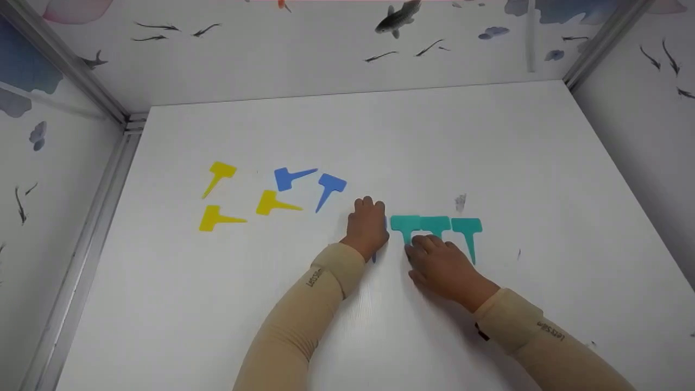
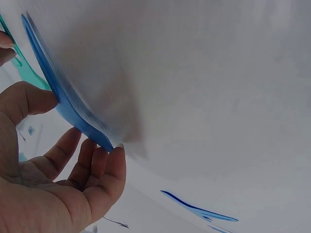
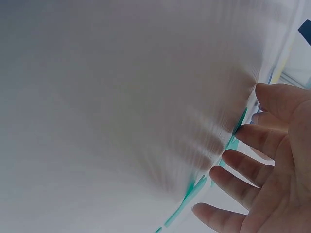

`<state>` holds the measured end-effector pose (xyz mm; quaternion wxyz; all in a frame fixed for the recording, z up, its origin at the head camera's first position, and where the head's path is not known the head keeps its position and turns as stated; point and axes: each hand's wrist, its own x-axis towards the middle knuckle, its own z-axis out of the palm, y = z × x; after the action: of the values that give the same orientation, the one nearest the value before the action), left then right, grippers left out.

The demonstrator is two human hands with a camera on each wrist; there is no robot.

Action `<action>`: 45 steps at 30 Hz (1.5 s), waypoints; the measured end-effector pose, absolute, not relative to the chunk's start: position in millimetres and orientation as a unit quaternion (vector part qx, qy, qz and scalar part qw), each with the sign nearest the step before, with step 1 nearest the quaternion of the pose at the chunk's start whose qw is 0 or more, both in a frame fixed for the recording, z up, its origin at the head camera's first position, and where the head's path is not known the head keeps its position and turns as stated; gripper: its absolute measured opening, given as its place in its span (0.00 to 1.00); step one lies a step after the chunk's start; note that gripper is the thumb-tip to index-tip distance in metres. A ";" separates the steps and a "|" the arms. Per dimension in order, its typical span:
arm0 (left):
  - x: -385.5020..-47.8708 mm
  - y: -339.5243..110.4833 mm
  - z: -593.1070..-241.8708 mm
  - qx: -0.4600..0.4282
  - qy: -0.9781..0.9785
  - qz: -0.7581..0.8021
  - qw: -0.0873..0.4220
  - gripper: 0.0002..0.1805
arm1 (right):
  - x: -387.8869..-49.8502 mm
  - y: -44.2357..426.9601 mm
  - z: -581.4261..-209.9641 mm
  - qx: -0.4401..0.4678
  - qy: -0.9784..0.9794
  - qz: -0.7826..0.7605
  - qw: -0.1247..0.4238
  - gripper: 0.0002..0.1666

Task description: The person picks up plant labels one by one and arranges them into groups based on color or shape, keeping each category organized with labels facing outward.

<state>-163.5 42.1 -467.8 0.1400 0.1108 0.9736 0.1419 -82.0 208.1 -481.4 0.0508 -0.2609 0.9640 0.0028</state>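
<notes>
My left hand [image 1: 366, 228] pinches a blue T-shaped plant label [image 2: 73, 114] between thumb and fingertips, close to the tabletop. In the head view the hand covers most of that label. Just right of it, three green plant labels [image 1: 467, 225] form a row with their stems toward me. My right hand [image 1: 442, 266] is spread over the stems of the left and middle ones. In the right wrist view its fingers [image 3: 240, 167] are mostly straight, and the index fingertip touches a green label [image 3: 241, 119].
Two more blue labels [image 1: 332, 182] lie left of the row, and three yellow labels [image 1: 209, 218] lie farther left at various angles. The white tabletop [image 1: 516, 146] meets patterned panels at the back and both sides. A grey smudge [image 1: 460, 202] marks the surface behind the row.
</notes>
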 end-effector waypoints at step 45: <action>-162.5 48.3 -470.6 0.124 0.978 0.118 0.123 0.19 | -81.5 207.0 -479.2 -0.252 0.965 -0.004 0.068 0.29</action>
<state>-162.5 48.3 -470.6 0.1226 0.1240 0.9776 0.1176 -81.5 207.0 -479.2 0.0677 -0.2524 0.9652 -0.0039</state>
